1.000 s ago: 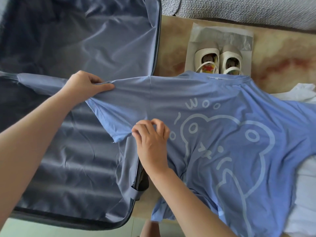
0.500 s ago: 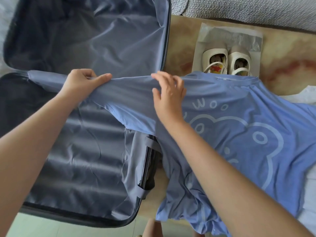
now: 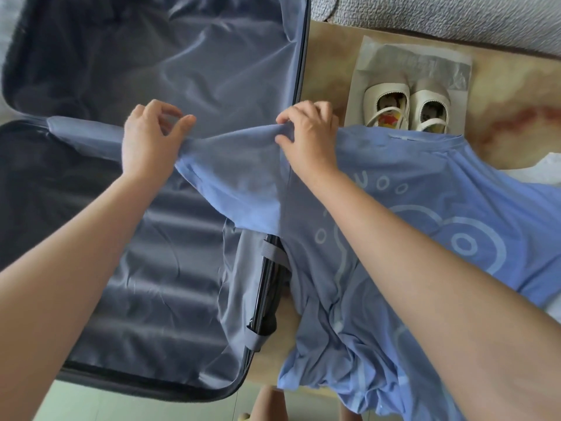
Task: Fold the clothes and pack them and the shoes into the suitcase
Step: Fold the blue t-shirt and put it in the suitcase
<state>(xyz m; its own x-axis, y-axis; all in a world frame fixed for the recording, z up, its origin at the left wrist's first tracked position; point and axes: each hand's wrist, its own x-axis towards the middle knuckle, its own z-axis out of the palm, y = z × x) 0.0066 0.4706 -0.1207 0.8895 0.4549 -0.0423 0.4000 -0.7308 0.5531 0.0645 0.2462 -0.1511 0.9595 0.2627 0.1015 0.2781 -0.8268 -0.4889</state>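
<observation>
A light blue T-shirt (image 3: 425, 226) with a pale cartoon print lies spread on the table, its left sleeve reaching over the open suitcase (image 3: 151, 262). My left hand (image 3: 148, 141) holds the sleeve end over the suitcase, thumb and fingers curled at the cloth. At the shoulder seam my right hand (image 3: 306, 132) pinches a bunch of the fabric. A pair of cream shoes (image 3: 406, 107) stands on a plastic bag (image 3: 416, 59) just beyond the collar. The shirt's hem hangs crumpled over the table's front edge.
The suitcase's grey-blue lining fills the left half, lid part at the top. A white garment (image 3: 546, 171) lies under the shirt at the right. A grey textured sofa cushion (image 3: 455, 19) runs along the back. The marbled tabletop (image 3: 516, 117) shows at the right.
My right hand has slid up from the shirt's chest to the shoulder seam and now pinches the cloth. The left hand keeps its hold on the sleeve.
</observation>
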